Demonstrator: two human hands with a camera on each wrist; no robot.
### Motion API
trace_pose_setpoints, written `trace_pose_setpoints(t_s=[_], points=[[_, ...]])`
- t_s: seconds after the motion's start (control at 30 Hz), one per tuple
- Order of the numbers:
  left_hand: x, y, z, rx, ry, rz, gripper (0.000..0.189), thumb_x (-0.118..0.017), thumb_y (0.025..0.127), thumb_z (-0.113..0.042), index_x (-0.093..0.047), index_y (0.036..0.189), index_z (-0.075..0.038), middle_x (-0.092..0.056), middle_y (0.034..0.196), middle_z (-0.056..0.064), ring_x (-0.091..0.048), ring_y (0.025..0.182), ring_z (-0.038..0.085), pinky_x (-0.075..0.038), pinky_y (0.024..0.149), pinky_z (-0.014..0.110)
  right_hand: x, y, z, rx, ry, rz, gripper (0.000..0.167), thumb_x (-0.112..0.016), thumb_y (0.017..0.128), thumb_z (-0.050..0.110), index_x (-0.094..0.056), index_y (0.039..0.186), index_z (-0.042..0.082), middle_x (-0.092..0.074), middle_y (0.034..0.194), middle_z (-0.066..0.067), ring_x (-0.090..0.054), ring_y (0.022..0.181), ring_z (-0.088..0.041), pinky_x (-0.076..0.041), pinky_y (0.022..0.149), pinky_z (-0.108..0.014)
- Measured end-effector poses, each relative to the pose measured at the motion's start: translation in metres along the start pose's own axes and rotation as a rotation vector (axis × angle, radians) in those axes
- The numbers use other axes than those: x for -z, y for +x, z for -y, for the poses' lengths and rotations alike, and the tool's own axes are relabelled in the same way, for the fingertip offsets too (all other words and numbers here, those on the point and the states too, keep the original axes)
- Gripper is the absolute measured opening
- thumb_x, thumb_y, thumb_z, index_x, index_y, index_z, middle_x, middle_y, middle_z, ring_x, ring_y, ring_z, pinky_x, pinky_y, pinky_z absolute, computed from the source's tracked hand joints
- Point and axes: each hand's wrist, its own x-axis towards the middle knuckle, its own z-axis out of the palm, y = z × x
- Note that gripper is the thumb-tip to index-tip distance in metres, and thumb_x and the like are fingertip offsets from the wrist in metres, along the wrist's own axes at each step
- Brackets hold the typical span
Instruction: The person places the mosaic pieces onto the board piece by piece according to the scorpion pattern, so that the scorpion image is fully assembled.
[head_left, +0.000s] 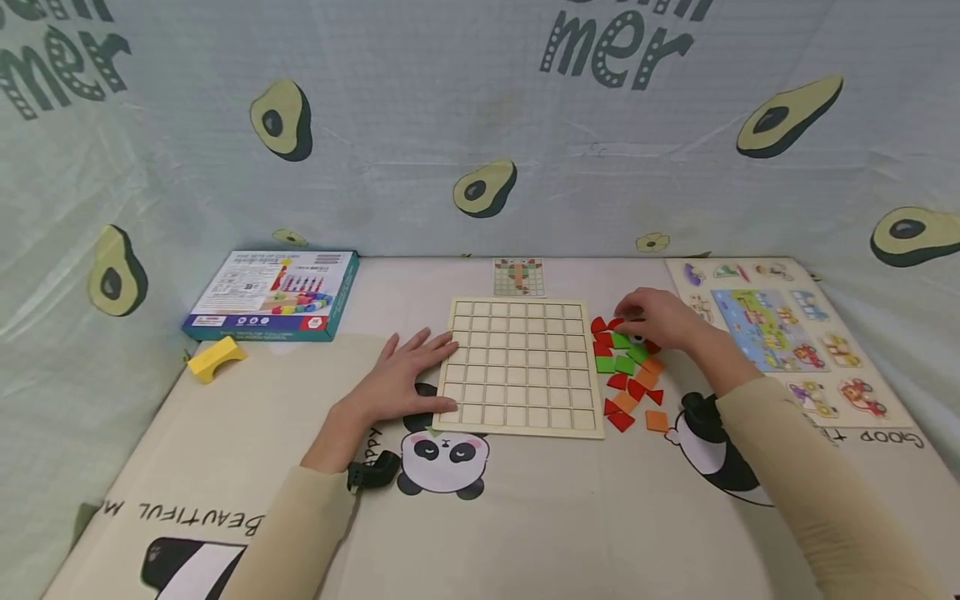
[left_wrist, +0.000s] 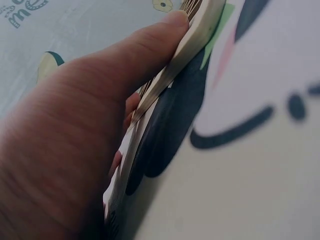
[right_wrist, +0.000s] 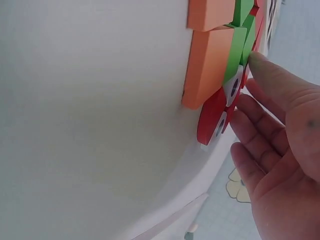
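My left hand [head_left: 397, 379] rests with spread fingers on the left edge of a wooden grid board [head_left: 517, 367]. The left wrist view has its thumb [left_wrist: 150, 42] lying over the board's rim. Right of the board lies a cluster of flat pieces: red ones [head_left: 619, 421], green ones [head_left: 624, 364] and orange ones [head_left: 656, 421]. At the cluster's far end, my right hand [head_left: 656, 318] reaches down with loosely bent fingers. Its thumb tip [right_wrist: 257, 60] is right at the green and red pieces in the right wrist view, close to white pieces with eye prints [right_wrist: 220, 125].
A small pattern card [head_left: 518, 277] lies behind the board. At the back left are a toy box [head_left: 273, 296] and a yellow arch block [head_left: 216, 358]. A picture puzzle board [head_left: 795, 333] lies at the right, under the right forearm's edge. A printed curtain [head_left: 390, 125] hangs behind the table.
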Motion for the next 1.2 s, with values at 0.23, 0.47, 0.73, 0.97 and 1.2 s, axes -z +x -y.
trace_pose_setpoints(t_s=[0.23, 0.47, 0.73, 0.97, 1.2], points=[[0.000, -0.001, -0.001, 0.009, -0.004, 0.003, 0.095, -0.074, 0.081, -0.063, -0.040, 0.157, -0.019, -0.029, 0.164, 0.000, -0.010, 0.153, 0.030, 0.005, 0.118, 0.059, 0.000, 0.001, 0.000, -0.013, 0.003, 0.004, 0.029, -0.071, 0.096, 0.017, -0.067, 0.116, -0.005, -0.062, 0.110, -0.019, -0.056, 0.098, -0.033, -0.054, 0.087, -0.047], [0.002, 0.000, -0.002, 0.013, -0.002, 0.001, 0.094, -0.074, 0.081, -0.063, -0.040, 0.157, -0.019, -0.030, 0.164, 0.000, -0.010, 0.154, 0.029, 0.006, 0.119, 0.057, 0.000, 0.002, -0.005, 0.014, -0.015, -0.009, 0.026, -0.071, 0.096, 0.014, -0.069, 0.114, -0.004, -0.064, 0.111, -0.018, -0.057, 0.096, -0.032, -0.054, 0.086, -0.047], [0.002, 0.001, -0.001, 0.011, -0.003, 0.001, 0.095, -0.074, 0.080, -0.063, -0.040, 0.157, -0.020, -0.030, 0.163, -0.001, -0.010, 0.154, 0.028, 0.005, 0.119, 0.058, 0.003, 0.003, -0.005, 0.081, -0.051, -0.021, 0.026, -0.072, 0.095, 0.015, -0.071, 0.111, -0.005, -0.064, 0.109, -0.017, -0.058, 0.095, -0.030, -0.054, 0.086, -0.047], [0.001, 0.000, -0.001, 0.010, -0.012, -0.003, 0.094, -0.075, 0.080, -0.062, -0.041, 0.157, -0.019, -0.030, 0.163, -0.001, -0.011, 0.153, 0.028, 0.005, 0.119, 0.057, 0.008, 0.010, 0.005, 0.076, -0.038, -0.041, 0.028, -0.071, 0.096, 0.016, -0.070, 0.117, -0.003, -0.063, 0.116, -0.018, -0.057, 0.105, -0.034, -0.050, 0.095, -0.050], [0.001, 0.001, -0.002, 0.018, -0.031, 0.002, 0.095, -0.077, 0.079, -0.061, -0.041, 0.156, -0.018, -0.031, 0.163, -0.002, -0.011, 0.153, 0.028, 0.006, 0.119, 0.056, 0.005, 0.022, 0.018, 0.125, -0.046, -0.037, 0.028, -0.072, 0.096, 0.017, -0.071, 0.117, -0.002, -0.064, 0.115, -0.015, -0.058, 0.103, -0.031, -0.050, 0.095, -0.049]])
